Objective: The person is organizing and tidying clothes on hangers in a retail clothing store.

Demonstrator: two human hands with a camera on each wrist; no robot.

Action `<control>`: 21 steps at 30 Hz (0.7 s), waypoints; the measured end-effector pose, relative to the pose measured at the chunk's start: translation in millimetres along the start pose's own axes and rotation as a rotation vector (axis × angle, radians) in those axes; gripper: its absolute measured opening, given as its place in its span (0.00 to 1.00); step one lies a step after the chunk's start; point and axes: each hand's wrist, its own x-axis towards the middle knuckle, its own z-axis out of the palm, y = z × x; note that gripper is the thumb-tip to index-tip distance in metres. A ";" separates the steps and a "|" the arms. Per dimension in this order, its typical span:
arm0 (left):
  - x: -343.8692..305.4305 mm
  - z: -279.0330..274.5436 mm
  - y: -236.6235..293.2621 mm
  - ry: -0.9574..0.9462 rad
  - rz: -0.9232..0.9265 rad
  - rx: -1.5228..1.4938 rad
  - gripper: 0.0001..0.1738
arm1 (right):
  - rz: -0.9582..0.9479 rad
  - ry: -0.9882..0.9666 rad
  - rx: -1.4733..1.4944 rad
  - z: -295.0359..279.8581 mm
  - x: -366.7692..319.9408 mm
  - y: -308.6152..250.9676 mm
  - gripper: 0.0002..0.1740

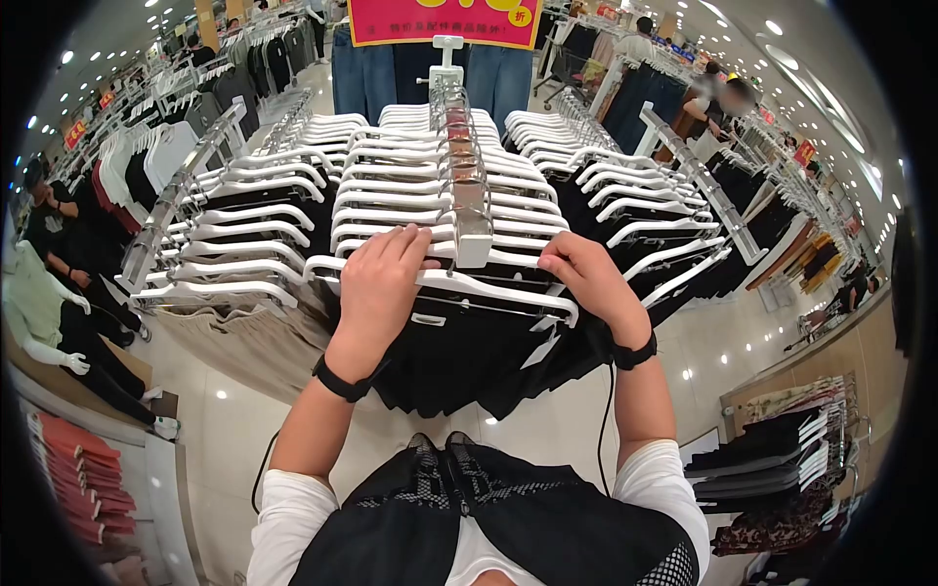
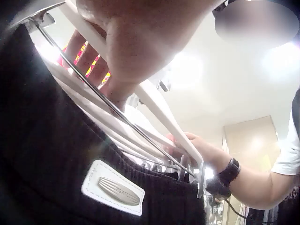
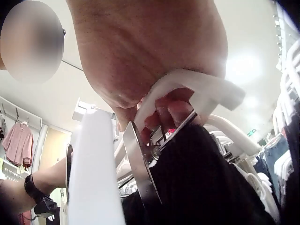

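In the head view, my left hand (image 1: 381, 283) holds the front white hanger (image 1: 498, 290) near its middle, thumb and fingers on either side of the bar. Black garments (image 1: 440, 361) hang from it on metal clips; the front one carries a white label (image 2: 115, 187) with a metal plate. My right hand (image 1: 596, 278) grips the right end of a white hanger (image 3: 178, 82) just behind the front one. Its fingers (image 3: 176, 110) curl beneath that hanger's bent end in the right wrist view. A paper tag (image 1: 540, 352) dangles at the front garment's right side.
The middle rail (image 1: 475, 249) ends between my hands, packed with white hangers. Side rails (image 1: 166, 215) stand left and right, with beige trousers (image 1: 244, 342) at the left. A pink sign (image 1: 445, 24) tops the rack. Several people (image 1: 728, 103) are farther off.
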 end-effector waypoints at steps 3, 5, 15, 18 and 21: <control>-3.9 5.5 5.5 -0.054 -0.018 0.025 0.25 | 0.015 0.031 -0.097 0.5 -1.9 -11.0 0.11; -4.0 5.3 11.8 -0.060 -0.042 0.048 0.24 | -0.033 0.097 -0.206 3.1 -5.3 -15.8 0.09; -17.1 -5.6 22.6 -0.083 -0.127 0.025 0.29 | -0.268 0.262 -0.279 5.8 -34.0 -31.7 0.24; -28.3 -8.9 21.2 -0.074 -0.147 0.069 0.30 | -0.267 0.225 -0.359 16.1 -38.7 -22.5 0.28; -38.9 -6.9 20.5 -0.060 -0.152 0.143 0.33 | -0.284 0.231 -0.401 21.4 -37.9 -11.0 0.28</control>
